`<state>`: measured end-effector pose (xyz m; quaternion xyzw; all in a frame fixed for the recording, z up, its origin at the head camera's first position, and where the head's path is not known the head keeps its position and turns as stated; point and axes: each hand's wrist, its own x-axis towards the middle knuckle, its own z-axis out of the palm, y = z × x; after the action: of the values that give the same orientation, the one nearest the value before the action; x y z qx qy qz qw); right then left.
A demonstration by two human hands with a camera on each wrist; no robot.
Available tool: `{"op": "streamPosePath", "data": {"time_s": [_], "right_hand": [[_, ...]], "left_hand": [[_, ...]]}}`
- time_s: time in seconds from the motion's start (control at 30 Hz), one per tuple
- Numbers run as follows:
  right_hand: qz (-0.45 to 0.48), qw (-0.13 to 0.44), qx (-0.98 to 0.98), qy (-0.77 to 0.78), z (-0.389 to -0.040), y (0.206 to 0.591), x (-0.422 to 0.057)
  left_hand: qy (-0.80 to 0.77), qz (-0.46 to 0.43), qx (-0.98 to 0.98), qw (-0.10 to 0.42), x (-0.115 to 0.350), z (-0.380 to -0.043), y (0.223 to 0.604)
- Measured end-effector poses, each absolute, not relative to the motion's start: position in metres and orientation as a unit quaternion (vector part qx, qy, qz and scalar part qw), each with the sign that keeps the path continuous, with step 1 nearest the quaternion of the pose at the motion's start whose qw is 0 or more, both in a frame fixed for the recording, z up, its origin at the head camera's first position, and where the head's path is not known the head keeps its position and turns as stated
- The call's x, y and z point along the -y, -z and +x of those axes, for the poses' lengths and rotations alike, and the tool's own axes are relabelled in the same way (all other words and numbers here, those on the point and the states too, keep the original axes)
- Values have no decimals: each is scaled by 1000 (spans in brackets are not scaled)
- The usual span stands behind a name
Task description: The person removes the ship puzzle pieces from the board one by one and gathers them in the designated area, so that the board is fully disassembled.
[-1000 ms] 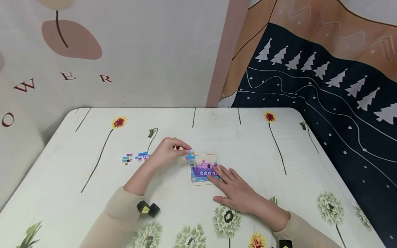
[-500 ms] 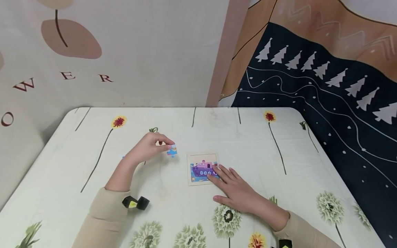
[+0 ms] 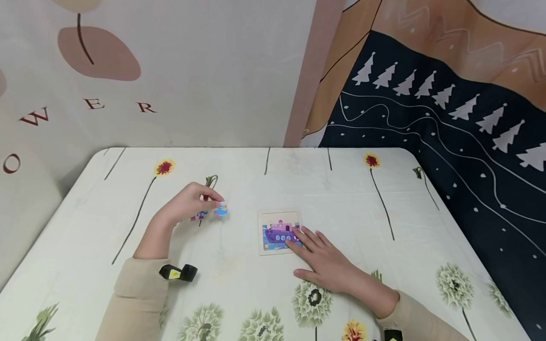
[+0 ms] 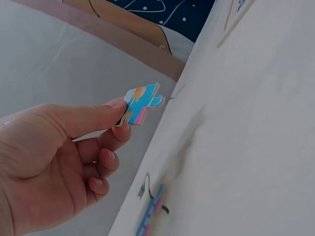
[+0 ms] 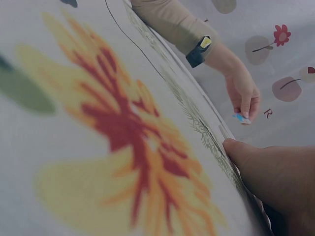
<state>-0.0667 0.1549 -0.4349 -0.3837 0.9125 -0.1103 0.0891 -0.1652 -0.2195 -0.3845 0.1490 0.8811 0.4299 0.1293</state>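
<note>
Between thumb and fingers my left hand (image 3: 185, 204) pinches a blue puzzle piece (image 3: 221, 209), raised above the table. In the left wrist view that jigsaw piece (image 4: 141, 103) shows an orange patch, a pink corner and a rounded knob. Below the left hand, another puzzle piece (image 3: 199, 215) lies on the cloth, partly covered by the hand. My right hand (image 3: 326, 263) lies with spread fingers, fingertips on the right part of the puzzle board (image 3: 279, 216). On this pale-framed board is a purple and pink ship picture (image 3: 279, 236); its upper strip is bare.
A white flowered cloth (image 3: 341, 199) covers the table. Behind it rises a pale wall hanging (image 3: 213, 85), with a dark tree-patterned cloth (image 3: 426, 123) at the right. Both wrists wear black camera mounts, the left one (image 3: 178, 273) seen fully.
My left hand has carried the puzzle piece leftward, away from the board's upper left corner, to above the loose pieces. The right hand and board stay where they were.
</note>
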Motion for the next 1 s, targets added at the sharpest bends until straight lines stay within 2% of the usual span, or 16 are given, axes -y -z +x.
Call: {"op": "streamPosePath", "data": {"time_s": [0.4,1.0], "right_hand": [[-382,91,-913,113,-66,435,-155],[-384,83,-913,108,-66,437,-157]], "left_hand": [[-428,151,-880,140,227,-171,407],[-369,203,-904,74,226,-177,425]]}}
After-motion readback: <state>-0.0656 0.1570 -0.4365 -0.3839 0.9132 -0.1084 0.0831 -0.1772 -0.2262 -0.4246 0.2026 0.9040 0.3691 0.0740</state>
